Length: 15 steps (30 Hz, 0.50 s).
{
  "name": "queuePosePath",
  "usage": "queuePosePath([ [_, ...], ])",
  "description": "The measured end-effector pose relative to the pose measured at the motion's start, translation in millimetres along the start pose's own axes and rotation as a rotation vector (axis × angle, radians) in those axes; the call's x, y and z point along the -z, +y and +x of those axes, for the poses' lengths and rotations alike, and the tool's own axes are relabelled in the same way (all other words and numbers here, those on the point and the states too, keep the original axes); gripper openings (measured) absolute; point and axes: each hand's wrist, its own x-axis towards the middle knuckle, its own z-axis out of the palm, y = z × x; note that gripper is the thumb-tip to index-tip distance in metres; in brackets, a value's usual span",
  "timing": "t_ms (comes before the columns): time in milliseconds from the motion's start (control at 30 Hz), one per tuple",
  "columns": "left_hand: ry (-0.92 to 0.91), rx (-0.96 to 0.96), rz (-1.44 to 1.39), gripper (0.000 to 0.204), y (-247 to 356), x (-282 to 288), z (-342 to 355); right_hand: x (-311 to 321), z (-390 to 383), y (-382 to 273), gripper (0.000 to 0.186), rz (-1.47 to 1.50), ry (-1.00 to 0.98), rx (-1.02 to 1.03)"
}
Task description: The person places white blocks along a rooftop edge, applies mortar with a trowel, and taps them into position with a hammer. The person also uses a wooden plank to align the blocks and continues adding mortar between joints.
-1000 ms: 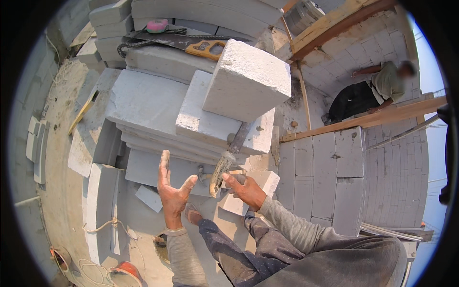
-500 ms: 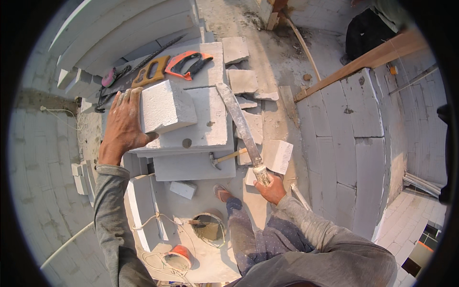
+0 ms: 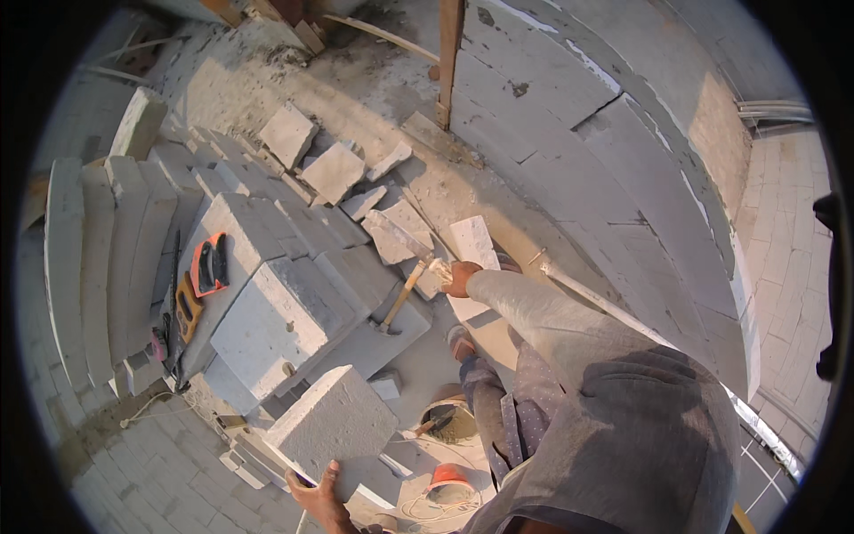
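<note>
A pale aerated concrete block (image 3: 334, 423) is gripped by my left hand (image 3: 322, 500), its thumb and fingers at the lower edge. The block hangs over the near side of the block stack (image 3: 267, 320), close to the buckets. Out to the right, my right hand (image 3: 461, 279) is closed round the light handle of a long-bladed machete (image 3: 438, 271). Its blade points away to the upper left, above broken slabs, and blends in with them. Beside that hand stands a white block (image 3: 474, 242). A claw hammer (image 3: 402, 298) leans just left of it.
Two handsaws, one with an orange handle (image 3: 209, 265) and one yellow-brown (image 3: 188, 307), lie on the stack's left side. A mortar bucket (image 3: 452, 422) and an orange bucket (image 3: 449, 479) stand near my feet. A grey block wall (image 3: 569, 169) rises on the right. Broken slabs (image 3: 334, 173) lie beyond.
My left hand has taken the block off the stack and brought it nearer to me. The view has swung round to the right. My right hand still holds the machete.
</note>
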Motion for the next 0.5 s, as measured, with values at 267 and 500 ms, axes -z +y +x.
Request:
queuePosePath([
  [267, -0.826, -0.149, -0.330, 0.074, -4, -124, -50, -87, -193, -10, 0.113, 1.092, -0.144, 0.224],
  [500, -1.337, -0.560, -0.157, 0.073, 75, -147, -145, -111, -391, 5, 0.080, 1.979, 0.570, 0.304],
])
